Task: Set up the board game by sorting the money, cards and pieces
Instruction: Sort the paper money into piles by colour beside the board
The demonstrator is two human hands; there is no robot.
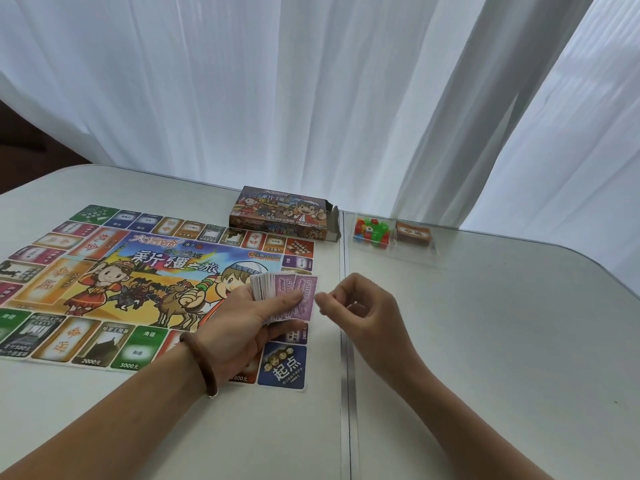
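The game board (138, 282) lay flat on the left, the left hand (242, 327) gripped the money stack (264, 288) over its corner, fanned for easy picking, and the right hand (360, 306) curled beside the top note (308, 289), maybe pinching it, I couldn't tell.

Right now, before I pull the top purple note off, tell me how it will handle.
Probably floppy and very light: the top purple note looks like thin paper. It may slip easily, since the left hand holds the notes fanned.
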